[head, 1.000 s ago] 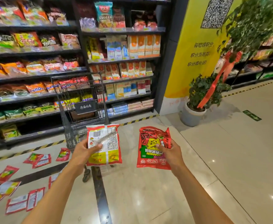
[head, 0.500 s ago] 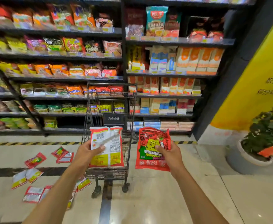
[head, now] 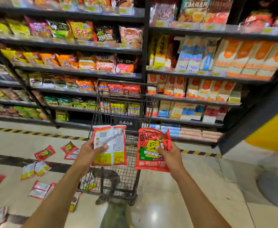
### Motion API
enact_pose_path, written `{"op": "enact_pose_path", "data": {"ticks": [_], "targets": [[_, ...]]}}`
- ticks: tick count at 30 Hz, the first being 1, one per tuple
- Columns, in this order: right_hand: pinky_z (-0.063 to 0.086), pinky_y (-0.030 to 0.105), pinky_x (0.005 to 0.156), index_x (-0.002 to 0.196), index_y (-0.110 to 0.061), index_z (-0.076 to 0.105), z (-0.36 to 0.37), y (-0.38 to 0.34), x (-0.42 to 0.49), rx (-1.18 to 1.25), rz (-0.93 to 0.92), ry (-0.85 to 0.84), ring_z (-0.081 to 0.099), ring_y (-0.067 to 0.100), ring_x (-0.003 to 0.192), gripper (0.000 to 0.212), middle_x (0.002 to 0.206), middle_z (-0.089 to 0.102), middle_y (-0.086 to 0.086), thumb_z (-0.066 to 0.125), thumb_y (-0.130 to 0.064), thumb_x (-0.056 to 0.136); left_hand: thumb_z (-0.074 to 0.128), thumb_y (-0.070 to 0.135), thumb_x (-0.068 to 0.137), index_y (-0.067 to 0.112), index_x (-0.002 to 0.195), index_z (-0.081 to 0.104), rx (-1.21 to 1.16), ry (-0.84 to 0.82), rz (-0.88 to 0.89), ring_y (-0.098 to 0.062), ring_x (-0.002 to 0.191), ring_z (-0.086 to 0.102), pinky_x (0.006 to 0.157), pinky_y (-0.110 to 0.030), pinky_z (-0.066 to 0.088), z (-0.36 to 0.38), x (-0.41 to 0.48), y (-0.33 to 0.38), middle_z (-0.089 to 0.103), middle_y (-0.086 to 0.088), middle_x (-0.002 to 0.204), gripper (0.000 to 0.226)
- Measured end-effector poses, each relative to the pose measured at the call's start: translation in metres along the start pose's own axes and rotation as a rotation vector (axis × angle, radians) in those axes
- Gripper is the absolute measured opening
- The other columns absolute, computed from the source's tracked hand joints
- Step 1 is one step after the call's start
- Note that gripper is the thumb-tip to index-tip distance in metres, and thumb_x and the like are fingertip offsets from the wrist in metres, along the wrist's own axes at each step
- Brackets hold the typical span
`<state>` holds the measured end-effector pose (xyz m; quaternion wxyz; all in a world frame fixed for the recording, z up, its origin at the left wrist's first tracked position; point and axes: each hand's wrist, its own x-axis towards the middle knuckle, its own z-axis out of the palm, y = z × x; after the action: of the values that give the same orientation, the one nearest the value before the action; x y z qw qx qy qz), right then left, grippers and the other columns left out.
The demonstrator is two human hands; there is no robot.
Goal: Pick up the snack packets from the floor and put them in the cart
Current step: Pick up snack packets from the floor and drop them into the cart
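Cart (head: 130, 176) nearer; left fingers (head: 102, 147) clamped on white-backed packet (head: 114, 142), right fingers (head: 159, 148) on red packet (head: 151, 160).

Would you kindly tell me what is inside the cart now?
Through the cart, one loose packet shows lower left; inside or on the floor beyond, I cannot tell. The held white packet and red packet hide much of the basket.

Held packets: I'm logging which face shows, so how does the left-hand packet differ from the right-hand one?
The left-hand packet shows a mostly white fine-print panel with yellow blocks; the right-hand packet shows a red face with a yellow cartoon. The left-hand packet looks flat, the right-hand packet crumpled at its top. Both are red-edged; the left hand and right hand grip them.
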<state>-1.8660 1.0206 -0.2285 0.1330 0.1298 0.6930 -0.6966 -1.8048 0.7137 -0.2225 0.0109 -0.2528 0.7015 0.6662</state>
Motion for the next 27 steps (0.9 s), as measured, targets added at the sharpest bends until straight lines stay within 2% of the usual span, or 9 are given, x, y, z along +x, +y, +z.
{"op": "enact_pose_path", "data": {"ticks": [5, 8, 11, 14, 17, 20, 24, 26, 27], "targets": [[0.064, 0.042, 0.078, 0.114, -0.020, 0.068, 0.044, 0.002, 0.095, -0.030, 0.056, 0.038, 0.079, 0.024, 0.087, 0.029, 0.101, 0.081, 0.004, 0.078, -0.008, 0.090, 0.081, 0.020, 0.086, 0.023, 0.121, 0.068, 0.020, -0.056, -0.063, -0.023, 0.100, 0.076, 0.092, -0.048, 0.057, -0.002, 0.116, 0.001, 0.079, 0.003, 0.107, 0.037], [0.063, 0.046, 0.082, 0.114, -0.021, 0.070, 0.074, 0.010, 0.155, -0.083, 0.152, 0.093, 0.079, 0.025, 0.088, 0.030, 0.099, 0.081, 0.001, 0.079, -0.009, 0.088, 0.081, 0.016, 0.086, 0.021, 0.118, 0.070, 0.020, -0.079, -0.157, -0.028, 0.099, 0.076, 0.090, -0.052, 0.060, -0.006, 0.193, -0.009, 0.080, 0.000, 0.105, 0.034], [0.061, 0.052, 0.089, 0.108, -0.027, 0.073, 0.103, 0.035, 0.219, -0.203, 0.222, 0.137, 0.078, 0.023, 0.090, 0.030, 0.098, 0.081, -0.003, 0.085, -0.018, 0.083, 0.080, 0.018, 0.088, 0.022, 0.117, 0.074, 0.062, -0.102, -0.237, -0.032, 0.099, 0.076, 0.088, -0.058, 0.060, -0.013, 0.265, -0.027, 0.079, -0.005, 0.107, 0.029], [0.061, 0.051, 0.089, 0.101, -0.032, 0.072, 0.128, 0.067, 0.277, -0.279, 0.293, 0.155, 0.077, 0.021, 0.090, 0.028, 0.096, 0.080, -0.005, 0.087, -0.031, 0.077, 0.081, 0.026, 0.088, 0.024, 0.110, 0.077, 0.072, -0.090, -0.305, -0.034, 0.099, 0.075, 0.087, -0.060, 0.060, -0.017, 0.326, -0.055, 0.079, -0.006, 0.107, 0.022], [0.059, 0.049, 0.091, 0.100, -0.028, 0.068, 0.154, 0.087, 0.322, -0.370, 0.343, 0.172, 0.074, 0.023, 0.093, 0.025, 0.100, 0.077, -0.003, 0.084, -0.030, 0.081, 0.081, 0.026, 0.087, 0.024, 0.107, 0.076, 0.078, -0.070, -0.361, -0.029, 0.098, 0.075, 0.085, -0.053, 0.061, -0.014, 0.376, -0.080, 0.080, 0.001, 0.100, 0.020], [0.056, 0.036, 0.087, 0.106, -0.025, 0.066, 0.171, 0.114, 0.365, -0.423, 0.390, 0.186, 0.070, 0.025, 0.091, 0.025, 0.100, 0.074, 0.002, 0.081, -0.021, 0.087, 0.081, 0.019, 0.087, 0.027, 0.094, 0.075, 0.105, -0.037, -0.398, -0.022, 0.088, 0.073, 0.067, -0.032, 0.060, -0.009, 0.421, -0.114, 0.079, 0.006, 0.086, 0.012], [0.052, 0.027, 0.076, 0.113, -0.018, 0.067, 0.180, 0.164, 0.410, -0.499, 0.493, 0.184, 0.066, 0.023, 0.092, 0.026, 0.096, 0.068, -0.002, 0.078, -0.017, 0.091, 0.083, 0.019, 0.085, 0.022, 0.089, 0.078, 0.196, 0.006, -0.422, -0.030, 0.085, 0.076, 0.072, -0.037, 0.062, -0.002, 0.468, -0.177, 0.079, 0.003, 0.083, 0.007], [0.052, 0.032, 0.083, 0.116, -0.011, 0.068, 0.184, 0.194, 0.433, -0.553, 0.528, 0.212, 0.067, 0.027, 0.100, 0.032, 0.105, 0.072, 0.008, 0.080, -0.020, 0.089, 0.087, 0.021, 0.078, 0.017, 0.089, 0.076, 0.211, 0.041, -0.450, -0.019, 0.066, 0.072, 0.064, -0.029, 0.060, 0.004, 0.488, -0.206, 0.074, 0.004, 0.072, 0.015], [0.051, 0.034, 0.085, 0.117, -0.008, 0.068, 0.185, 0.208, 0.442, -0.599, 0.549, 0.219, 0.068, 0.029, 0.105, 0.035, 0.109, 0.073, 0.011, 0.081, -0.021, 0.088, 0.087, 0.023, 0.074, 0.014, 0.089, 0.076, 0.217, 0.045, -0.461, -0.013, 0.056, 0.066, 0.059, -0.029, 0.058, 0.004, 0.497, -0.225, 0.071, 0.002, 0.067, 0.021]]}}
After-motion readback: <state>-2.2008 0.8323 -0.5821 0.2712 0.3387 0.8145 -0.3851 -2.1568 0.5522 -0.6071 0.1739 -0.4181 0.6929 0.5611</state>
